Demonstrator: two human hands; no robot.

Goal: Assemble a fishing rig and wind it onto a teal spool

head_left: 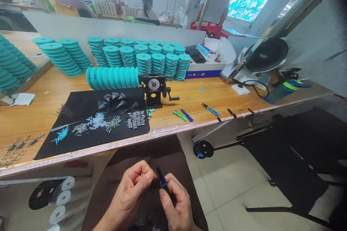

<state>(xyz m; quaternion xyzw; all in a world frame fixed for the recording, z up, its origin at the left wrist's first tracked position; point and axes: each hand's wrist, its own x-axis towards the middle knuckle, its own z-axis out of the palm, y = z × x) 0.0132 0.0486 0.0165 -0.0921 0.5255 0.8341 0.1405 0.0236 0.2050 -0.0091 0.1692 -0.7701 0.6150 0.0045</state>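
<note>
Over the dark brown cloth (124, 158) on my lap, my left hand (132, 189) pinches thumb against fingers. Something very thin, perhaps a line end, seems to stick out of the pinch, too fine to make out. My right hand (177, 204) is wrapped round a small black-and-blue hand tool (163, 181). The tool's narrow black tip points up, close beside my left fingertips; its exact kind is unclear. On the bench ahead, a black mat (78, 103) carries small parts, including grey cylinders (136, 120), clear pieces (97, 121) and blue tubes (61, 135).
A hand-cranked counter (154, 88) holds a row of teal spools (112, 78), with more stacked spools (143, 63) behind. Blue snips (210, 109), a green tool (180, 116) and a blue-handled pick (185, 114) lie near the bench edge. A fan (268, 54) and bottle (282, 91) stand right.
</note>
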